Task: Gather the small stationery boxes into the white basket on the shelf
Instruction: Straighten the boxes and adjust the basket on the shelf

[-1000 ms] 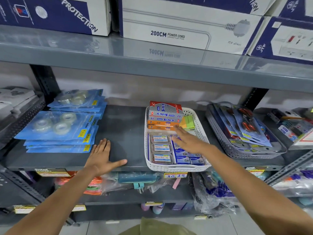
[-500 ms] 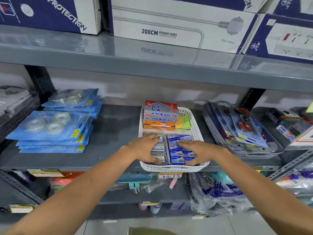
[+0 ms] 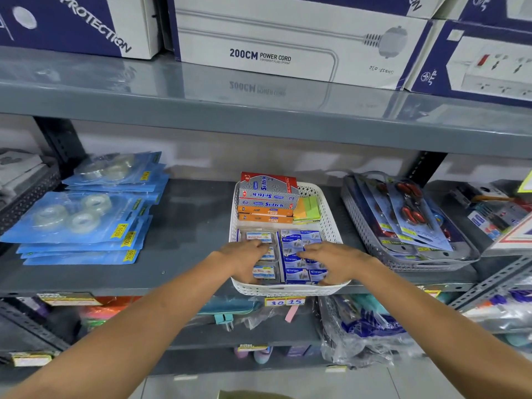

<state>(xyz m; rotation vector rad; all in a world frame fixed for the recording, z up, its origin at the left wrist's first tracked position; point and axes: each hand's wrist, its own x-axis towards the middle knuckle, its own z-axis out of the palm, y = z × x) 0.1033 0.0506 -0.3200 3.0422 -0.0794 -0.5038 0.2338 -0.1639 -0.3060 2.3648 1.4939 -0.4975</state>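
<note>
Judging by how things lie, the gathering looks nearly done: the clear boxes (image 3: 259, 237) and blue boxes (image 3: 299, 240) sit in rows at the front of the white basket (image 3: 290, 290) on the shelf (image 3: 187, 226), with none loose beside it. The right hand (image 3: 334, 260) lies spread flat on the blue boxes. The left hand (image 3: 244, 259) bends over the clear ones, grip unclear. A second ago it rested on the shelf beside the basket.

We see bright, even light; the upper shelf (image 3: 259, 93) gleams with reflections, edges bow from the wide lens, and corners soften.
</note>
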